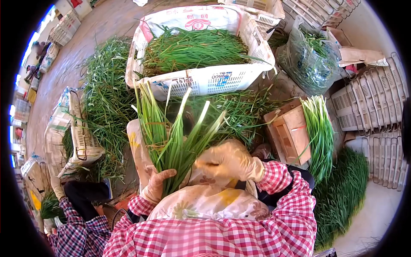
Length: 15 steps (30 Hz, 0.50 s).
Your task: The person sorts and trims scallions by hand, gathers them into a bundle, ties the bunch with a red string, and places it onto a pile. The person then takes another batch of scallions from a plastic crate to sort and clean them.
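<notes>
My left hand (158, 185), in a tan glove, is wrapped round a loose bunch of chives (173, 141) above my lap. The pale stem ends point up and fan apart; the green leaves run down into the hand. My right hand (231, 160), gloved too, is just right of the bunch, its fingers curled together toward the leaves. Slight blur hides whether anything is pinched in it. Beneath both hands, a stained flowered apron (205, 203) covers my lap.
Ahead stands a white plastic crate (201, 81) heaped with chives. Trimmed leaves (109, 107) litter the floor. To the right are a wooden box (289, 130), a sorted chive bundle (319, 137), a plastic bag (310, 60) and stacked crates (368, 98). A co-worker's checked sleeve (72, 227) shows at lower left.
</notes>
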Tool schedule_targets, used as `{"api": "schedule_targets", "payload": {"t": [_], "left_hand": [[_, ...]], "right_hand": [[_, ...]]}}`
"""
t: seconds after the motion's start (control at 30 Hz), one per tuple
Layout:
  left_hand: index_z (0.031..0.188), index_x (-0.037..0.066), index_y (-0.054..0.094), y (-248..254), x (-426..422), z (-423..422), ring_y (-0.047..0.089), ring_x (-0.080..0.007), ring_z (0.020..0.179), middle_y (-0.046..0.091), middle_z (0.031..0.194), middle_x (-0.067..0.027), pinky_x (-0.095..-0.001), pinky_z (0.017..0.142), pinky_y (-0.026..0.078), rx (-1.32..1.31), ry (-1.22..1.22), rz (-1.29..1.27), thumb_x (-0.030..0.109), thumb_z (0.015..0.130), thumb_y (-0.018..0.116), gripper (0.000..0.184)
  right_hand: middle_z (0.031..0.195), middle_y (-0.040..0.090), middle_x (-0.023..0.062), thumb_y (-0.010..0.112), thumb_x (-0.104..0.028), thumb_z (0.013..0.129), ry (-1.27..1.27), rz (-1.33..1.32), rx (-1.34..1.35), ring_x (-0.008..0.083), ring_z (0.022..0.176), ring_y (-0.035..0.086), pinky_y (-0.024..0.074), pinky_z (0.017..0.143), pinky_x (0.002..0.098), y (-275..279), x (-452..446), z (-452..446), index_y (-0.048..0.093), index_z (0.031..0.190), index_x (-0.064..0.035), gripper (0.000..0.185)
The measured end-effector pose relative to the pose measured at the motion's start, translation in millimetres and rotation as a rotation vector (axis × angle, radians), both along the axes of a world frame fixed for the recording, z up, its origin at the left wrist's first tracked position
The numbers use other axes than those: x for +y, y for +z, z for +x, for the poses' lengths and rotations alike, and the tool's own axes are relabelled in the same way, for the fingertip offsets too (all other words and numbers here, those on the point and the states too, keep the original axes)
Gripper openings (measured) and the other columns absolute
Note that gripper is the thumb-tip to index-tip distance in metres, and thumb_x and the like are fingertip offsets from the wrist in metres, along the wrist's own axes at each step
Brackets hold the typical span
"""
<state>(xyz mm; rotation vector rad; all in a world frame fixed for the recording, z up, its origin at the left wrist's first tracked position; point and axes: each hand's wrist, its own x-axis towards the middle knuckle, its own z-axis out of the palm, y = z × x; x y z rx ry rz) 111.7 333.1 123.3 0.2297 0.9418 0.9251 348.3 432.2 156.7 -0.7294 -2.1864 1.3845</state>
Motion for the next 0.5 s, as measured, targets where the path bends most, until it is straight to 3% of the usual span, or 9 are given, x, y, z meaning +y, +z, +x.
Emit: {"api": "schedule_targets", "payload": {"t": [0.07,0.13,0.17,0.27,0.3,0.37,0.4,0.47,0.5], "left_hand": [[0.124,0.002,0.049,-1.4,1.1,3.2,0.058,-0.024,0.102,0.059,0.114,-0.0122,-0.0346,0.091,0.047,-0.002,0.011,0.017,-0.004,0.073,0.059,0.052],[0.124,0.002,0.049,-0.5,1.3,6.5,0.058,-0.024,0.102,0.059,0.115,-0.0121,-0.0346,0.091,0.047,0.01,0.042,0.06,-0.004,0.073,0.059,0.053],[0.124,0.002,0.048,-0.6,1.2,7.4,0.057,-0.024,0.103,0.058,0.115,-0.0121,-0.0345,0.091,0.047,0.021,0.059,0.084,-0.004,0.073,0.059,0.053],[0.125,0.002,0.048,-1.0,-0.4,6.2,0.057,-0.0241,0.104,0.058,0.117,-0.0119,-0.0344,0.091,0.047,0.071,0.098,0.163,-0.005,0.072,0.06,0.054],[0.125,0.002,0.047,-2.2,-1.4,5.2,0.057,-0.0241,0.104,0.057,0.117,-0.0119,-0.0344,0.091,0.047,0.091,0.11,0.188,-0.005,0.072,0.06,0.055],[0.126,0.002,0.047,-4.9,-3.3,3.8,0.056,-0.0242,0.105,0.057,0.118,-0.0118,-0.0343,0.091,0.047,0.122,0.129,0.231,-0.005,0.072,0.06,0.056],[0.126,0.003,0.047,-6.5,-3.0,3.6,0.056,-0.0242,0.105,0.056,0.118,-0.0117,-0.0342,0.091,0.047,0.129,0.134,0.243,-0.005,0.072,0.06,0.056],[0.127,0.003,0.046,-9.8,-1.3,3.6,0.055,-0.0242,0.107,0.056,0.12,-0.0116,-0.0342,0.091,0.046,0.12,0.134,0.248,-0.005,0.071,0.06,0.057],[0.127,0.003,0.046,-12.0,-0.3,4.5,0.055,-0.0242,0.108,0.055,0.121,-0.0114,-0.0343,0.092,0.046,0.109,0.132,0.246,-0.005,0.071,0.06,0.059]], "right_hand": [[0.08,0.068,0.0096,0.066,-0.02,0.08,0.205,-0.271,0.207,0.0176,0.065,0.065,0.0521,0.059,0.0307,8.3,-9.8,-0.4,0.069,0.091,-0.0072,0.017],[0.08,0.069,0.0074,0.067,-0.019,0.08,0.372,-0.266,0.255,0.0148,0.065,0.064,0.0514,0.057,0.0278,30.1,-12.2,7.0,0.07,0.091,-0.0096,0.015],[0.079,0.069,0.0065,0.067,-0.02,0.08,0.442,-0.405,0.257,0.014,0.068,0.064,0.0507,0.058,0.0263,48.5,-9.3,15.4,0.07,0.09,-0.007,0.017],[0.076,0.069,0.0059,0.069,-0.021,0.078,0.698,-0.231,0.465,0.0149,0.07,0.064,0.0509,0.062,0.0263,57.9,14.9,44.6,0.069,0.092,-0.0022,0.024],[0.076,0.068,0.0074,0.067,-0.018,0.08,0.579,-0.531,0.498,0.0138,0.064,0.061,0.05,0.058,0.0278,47.7,15.3,57.1,0.068,0.095,-0.0024,0.022],[0.078,0.067,0.0076,0.065,-0.021,0.082,0.141,-0.658,0.016,0.0135,0.064,0.06,0.0494,0.06,0.0275,21.8,24.6,64.2,0.066,0.099,-0.0009,0.026],[0.079,0.067,0.0062,0.065,-0.027,0.082,-0.171,-0.457,-0.475,0.0144,0.071,0.061,0.0497,0.065,0.0256,14.8,33.5,59.8,0.065,0.1,0.0008,0.033],[0.077,0.064,0.0051,0.061,-0.031,0.085,-0.225,-0.692,-0.355,0.0116,0.067,0.058,0.0467,0.06,0.0239,-38.3,40.5,62.4,0.062,0.106,0.0015,0.038],[0.073,0.059,0.0023,0.061,-0.028,0.087,-0.321,-0.829,-0.192,0.0076,0.059,0.051,0.0412,0.052,0.0208,-39.4,35.0,60.0,0.06,0.108,0.0018,0.037]]}}
